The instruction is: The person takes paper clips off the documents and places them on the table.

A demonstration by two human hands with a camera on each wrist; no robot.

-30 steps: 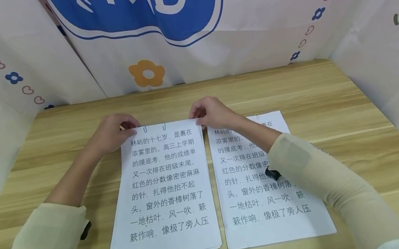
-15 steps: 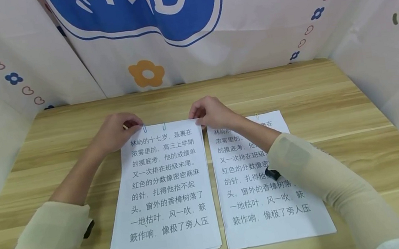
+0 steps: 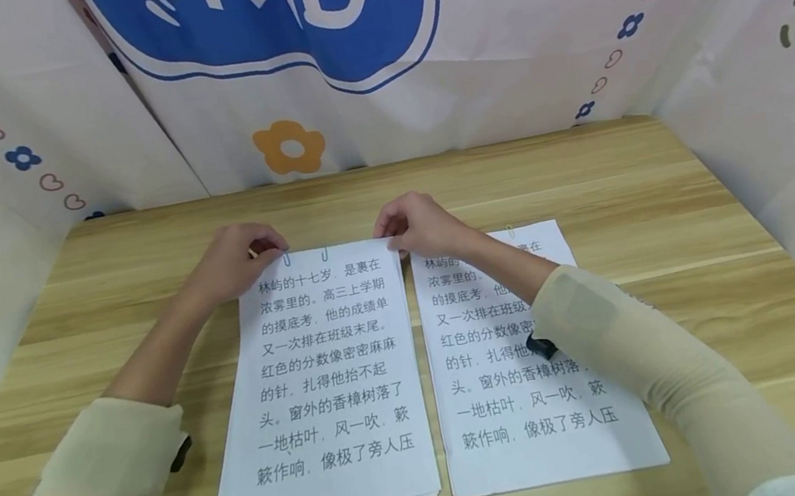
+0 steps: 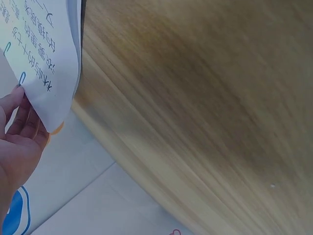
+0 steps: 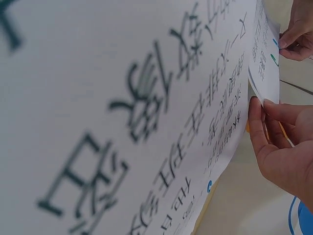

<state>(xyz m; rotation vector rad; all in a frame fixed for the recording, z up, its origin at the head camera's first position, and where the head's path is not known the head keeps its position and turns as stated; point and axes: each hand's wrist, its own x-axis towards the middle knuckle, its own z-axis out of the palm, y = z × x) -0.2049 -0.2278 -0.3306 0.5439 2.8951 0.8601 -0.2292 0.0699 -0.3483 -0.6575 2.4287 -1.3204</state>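
Two stacks of printed paper lie side by side on the wooden table. My left hand (image 3: 237, 261) is at the top edge of the left paper stack (image 3: 334, 373), its thumb and fingers pinching the blue paper clip (image 4: 22, 78) nearest the corner. A green paper clip (image 5: 274, 59) sits farther along the same edge. With thumb and forefinger, my right hand (image 3: 420, 224) pinches that stack's top right corner. In the right wrist view the right hand (image 5: 283, 132) has its fingertips on the sheets, the other fingers curled behind them.
The right paper stack (image 3: 523, 399) lies just right of the left one, partly hidden under my right forearm. A yellow paper clip (image 3: 511, 230) is on its top edge. Behind the table (image 3: 668, 187) hangs a printed cloth (image 3: 512, 90).
My left hand has slid a little right along the top edge, from the stack's corner to the blue paper clip. The right hand keeps its grip on the other corner.
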